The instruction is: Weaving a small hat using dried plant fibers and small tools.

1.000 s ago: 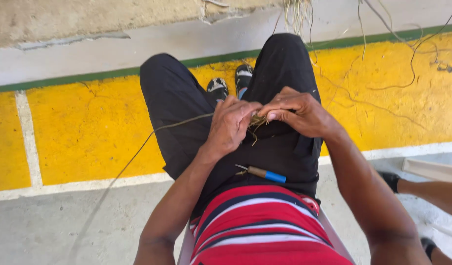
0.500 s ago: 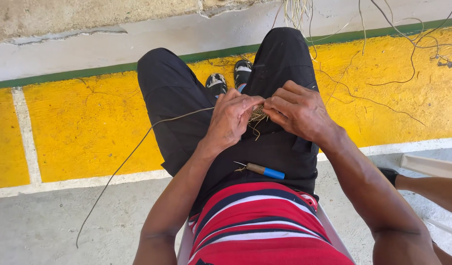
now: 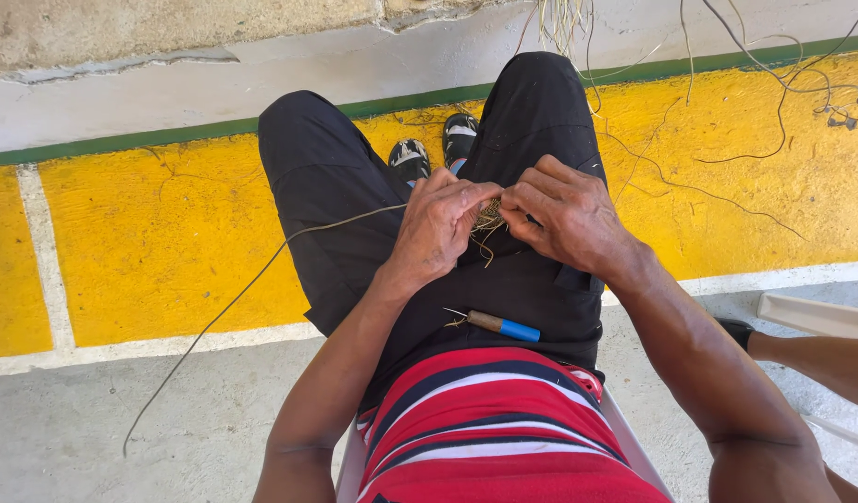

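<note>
I sit with black trousers over my lap. My left hand point(image 3: 438, 228) and my right hand point(image 3: 564, 214) meet above my thighs, both pinching a small knot of straw-coloured fibre point(image 3: 487, 220). A long thin fibre strand point(image 3: 233, 298) runs from my left hand down to the left and ends over the grey floor. A small tool with a brown and blue handle and a thin metal point point(image 3: 494, 324) lies loose on my lap, just below my hands.
A yellow painted curb point(image 3: 159, 242) with a green stripe and white lines runs across ahead. More loose fibres point(image 3: 773, 84) hang and lie at the top right. Another person's leg and dark shoe point(image 3: 801, 354) sit at the right beside a white chair edge point(image 3: 810, 317).
My hands have stayed together on the fibre knot, fingers shifting slightly. The long strand's free end has swung lower over the grey floor.
</note>
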